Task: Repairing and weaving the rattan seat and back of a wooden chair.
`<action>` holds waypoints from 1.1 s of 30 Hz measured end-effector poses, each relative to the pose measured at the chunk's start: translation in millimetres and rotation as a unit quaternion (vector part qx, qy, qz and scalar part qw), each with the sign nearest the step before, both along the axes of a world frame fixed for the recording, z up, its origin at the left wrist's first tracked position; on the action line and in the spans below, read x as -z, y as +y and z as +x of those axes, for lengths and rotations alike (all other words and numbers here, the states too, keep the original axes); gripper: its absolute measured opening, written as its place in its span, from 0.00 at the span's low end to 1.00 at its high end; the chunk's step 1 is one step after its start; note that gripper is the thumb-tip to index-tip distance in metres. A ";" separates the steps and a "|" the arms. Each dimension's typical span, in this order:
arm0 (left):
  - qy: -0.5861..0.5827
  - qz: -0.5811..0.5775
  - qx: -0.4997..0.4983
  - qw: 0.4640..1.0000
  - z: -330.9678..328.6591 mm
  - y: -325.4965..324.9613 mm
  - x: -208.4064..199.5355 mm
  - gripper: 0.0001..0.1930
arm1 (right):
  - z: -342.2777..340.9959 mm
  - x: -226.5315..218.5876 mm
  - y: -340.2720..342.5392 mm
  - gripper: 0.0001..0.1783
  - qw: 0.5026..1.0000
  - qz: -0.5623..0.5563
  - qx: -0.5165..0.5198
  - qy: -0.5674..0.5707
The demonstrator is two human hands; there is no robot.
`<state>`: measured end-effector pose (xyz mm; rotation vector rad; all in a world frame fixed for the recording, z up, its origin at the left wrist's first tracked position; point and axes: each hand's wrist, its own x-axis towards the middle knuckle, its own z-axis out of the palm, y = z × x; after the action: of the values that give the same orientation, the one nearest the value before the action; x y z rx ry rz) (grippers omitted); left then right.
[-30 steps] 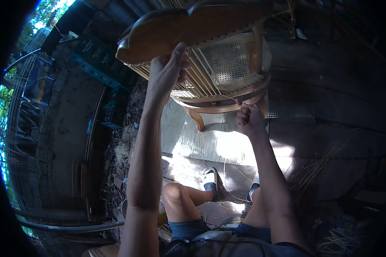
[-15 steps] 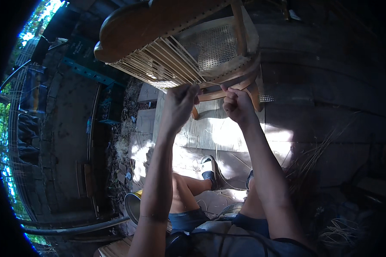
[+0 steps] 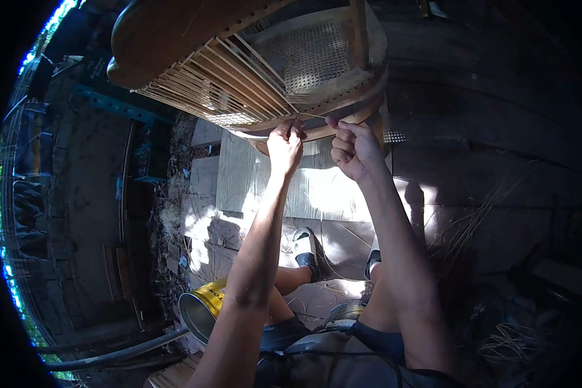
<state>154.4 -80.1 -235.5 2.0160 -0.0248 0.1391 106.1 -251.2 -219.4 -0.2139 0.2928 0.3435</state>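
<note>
A wooden chair [image 3: 174, 32] lies tilted in front of me, with a row of pale cane strands [image 3: 239, 77] stretched across one frame opening. At the frame's near rail, my left hand [image 3: 286, 145] has thumb and fingers pinched together at the end of the strands; the fingertips partly hide what they grip. Just to its right, my right hand [image 3: 355, 149] is closed with its thumb side up. A thin cane strand runs faintly between the two hands, its end hidden in the right fist. Behind the rail, the woven cane panel [image 3: 313, 55] fills another opening.
A yellow metal can [image 3: 208, 297] stands open by my left knee. Beneath the chair is a grey wooden board [image 3: 239, 174], partly sunlit. Dark green crates [image 3: 152, 152] stand at the left. Loose cane strands [image 3: 511, 346] lie at the lower right.
The chair has shifted left and slightly up in view. My left hand has turned and moved right along the rail, its fingertips now upward. My right hand stays closed in nearly the same place.
</note>
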 end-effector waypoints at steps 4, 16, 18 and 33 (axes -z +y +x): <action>-0.015 0.054 0.006 0.998 5.5 4.1 -3.9 0.13 | -1.3 0.0 1.9 0.13 1.000 0.003 -0.001 -0.001; -0.091 0.136 -0.041 0.986 -2.7 -17.0 -3.8 0.12 | -1.4 3.7 -0.3 0.13 1.000 -0.010 -0.004 -0.020; -0.075 0.103 -0.053 0.990 -1.8 -19.0 -0.7 0.12 | -1.3 4.5 -0.4 0.13 1.000 -0.016 -0.006 -0.017; 0.110 0.116 0.081 0.984 15.2 12.1 -22.2 0.16 | -50.0 -13.2 -23.3 0.11 0.972 -0.215 -0.012 -0.092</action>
<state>169.6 -68.0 -213.2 2.2415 -0.0672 -0.1997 56.1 -274.5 -206.3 -0.6739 0.1788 0.2790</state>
